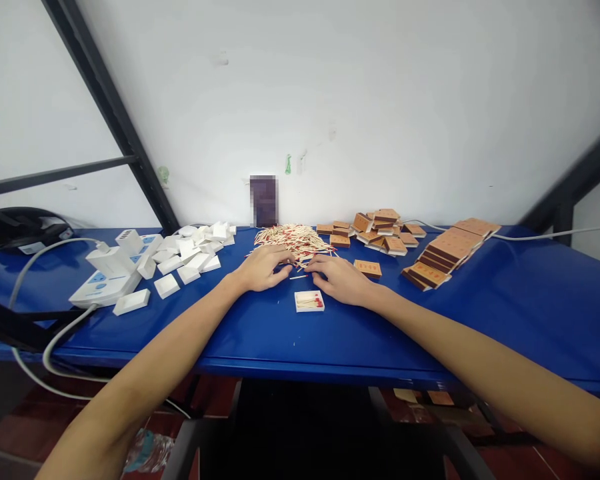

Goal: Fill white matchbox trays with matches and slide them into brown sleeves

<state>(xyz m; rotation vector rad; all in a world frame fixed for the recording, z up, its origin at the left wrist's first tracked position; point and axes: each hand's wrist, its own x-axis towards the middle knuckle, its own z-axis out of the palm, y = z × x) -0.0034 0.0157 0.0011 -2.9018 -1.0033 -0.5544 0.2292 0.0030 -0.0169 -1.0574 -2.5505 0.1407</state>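
My left hand [266,268] rests at the near edge of a heap of red-tipped matches [296,236]. Its fingers curve over the matches, with the thumb apart from them. On the other side, my right hand [343,280] reaches in with bent fingers spread, and I see nothing held in it. A single match [299,277] lies between the two hands, its red tip close to the right fingertips. Nearer to me is a white matchbox tray [309,308] holding several matches. An orange matchbox sleeve [367,269] lies just beyond my right hand.
White matchbox trays [190,250] lie piled on the left, beside a power strip [103,285] with cables. Orange sleeves [384,230] are heaped at the back right, and more lie in an overlapping row [450,248]. The blue table [260,340] ends close in front of me.
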